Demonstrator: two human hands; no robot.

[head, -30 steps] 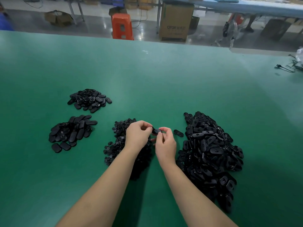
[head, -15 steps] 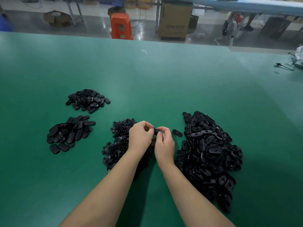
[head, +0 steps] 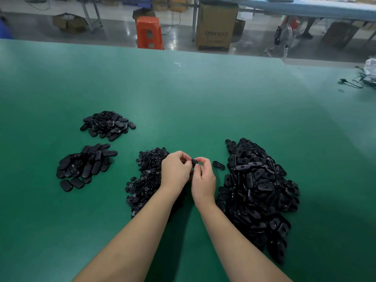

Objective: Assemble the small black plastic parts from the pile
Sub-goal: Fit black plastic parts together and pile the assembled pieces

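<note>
Green bench surface (head: 183, 98) carries part piles on both sides of the hands. Left hand (head: 176, 171) and right hand (head: 203, 178) pinch one black part (head: 194, 162) between them. Risk: misaligned pressing could let it slip into the large pile (head: 256, 190) beside the right hand.

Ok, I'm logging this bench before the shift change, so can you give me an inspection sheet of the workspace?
Surface: green table, bare in the middle.
Job's things: big pile of oval parts right; pile of small round parts centre; two smaller piles left; one loose oval part.
Clutter: nothing seen.
Hands: left hand and right hand pinch one black part between them.
Cables: black cable at far right edge.
Surroundings: orange stool, cardboard box.
</note>
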